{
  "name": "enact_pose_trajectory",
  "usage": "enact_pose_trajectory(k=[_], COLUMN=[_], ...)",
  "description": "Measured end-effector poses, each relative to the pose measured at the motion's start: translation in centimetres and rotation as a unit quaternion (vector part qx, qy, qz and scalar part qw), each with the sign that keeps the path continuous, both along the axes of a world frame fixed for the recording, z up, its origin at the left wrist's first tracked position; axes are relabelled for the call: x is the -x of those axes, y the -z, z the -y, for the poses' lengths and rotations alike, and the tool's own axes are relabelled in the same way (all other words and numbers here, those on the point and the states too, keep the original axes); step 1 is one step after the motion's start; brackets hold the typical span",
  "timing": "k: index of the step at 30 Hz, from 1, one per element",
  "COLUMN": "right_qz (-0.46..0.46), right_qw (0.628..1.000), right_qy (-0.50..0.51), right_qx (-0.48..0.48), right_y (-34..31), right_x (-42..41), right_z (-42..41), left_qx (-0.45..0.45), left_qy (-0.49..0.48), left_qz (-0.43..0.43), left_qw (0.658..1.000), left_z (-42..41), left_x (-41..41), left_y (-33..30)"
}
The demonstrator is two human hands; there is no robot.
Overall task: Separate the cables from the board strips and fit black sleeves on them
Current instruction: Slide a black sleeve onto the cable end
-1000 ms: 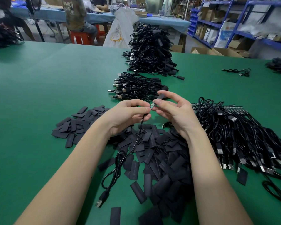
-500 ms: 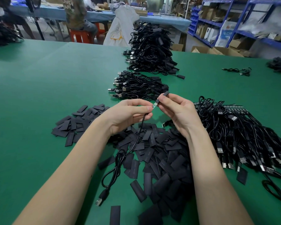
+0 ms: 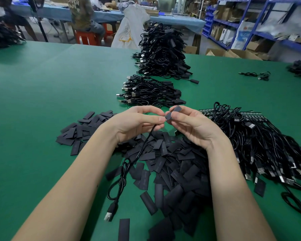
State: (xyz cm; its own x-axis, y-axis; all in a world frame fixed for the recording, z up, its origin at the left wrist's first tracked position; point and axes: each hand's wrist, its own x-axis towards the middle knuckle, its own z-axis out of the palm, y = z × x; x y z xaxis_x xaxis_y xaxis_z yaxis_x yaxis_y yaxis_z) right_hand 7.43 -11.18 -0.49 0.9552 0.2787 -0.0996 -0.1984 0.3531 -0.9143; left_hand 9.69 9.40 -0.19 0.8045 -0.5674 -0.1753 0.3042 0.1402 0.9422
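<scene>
My left hand pinches the upper end of a black cable, which hangs down in a loop to a USB plug lying on the green table. My right hand pinches a flat black sleeve between thumb and fingers, its lower end at the cable's tip. Only a sliver of the cable's tip shows between the fingers. A heap of loose black sleeves lies under both hands. Cables still on board strips lie in a pile on the right.
Two stacks of sleeved cables sit ahead, a low one and a tall one. More sleeves are scattered at left. A lone cable lies far right. People sit at a blue table behind; shelving stands at right.
The sleeve in my right hand has come down over the cable tip; the bare tip visible earlier between the fingers is now nearly covered. Both hands stayed close together.
</scene>
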Motion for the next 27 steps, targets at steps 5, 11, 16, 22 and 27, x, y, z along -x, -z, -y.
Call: enact_pose_trajectory(k=[5,11,16,22,27], right_qz=[0.021,-0.005,-0.008,-0.018,-0.018], right_qw=[0.999,0.989,0.987,0.986,0.990], right_qy=[0.035,0.131,0.146,0.154,0.131], right_qx=[-0.005,-0.063,-0.063,-0.066,-0.055], right_y=[0.2,0.6,0.5,0.6,0.6], right_x=[-0.3,-0.9,-1.1,-1.0,-0.9], right_z=[-0.5,-0.7,-0.6,-0.8,-1.0], left_qx=[0.031,-0.081,-0.162,-0.186,-0.177], left_qy=[-0.044,-0.102,-0.124,-0.152,-0.159], left_qz=[0.010,0.149,0.291,0.368,0.392], left_qw=[0.999,0.980,0.935,0.898,0.889], left_z=[0.6,0.6,1.0,1.2,1.3], left_x=[0.0,0.0,0.1,0.4,0.4], left_y=[0.1,0.2,0.1,0.3,0.4])
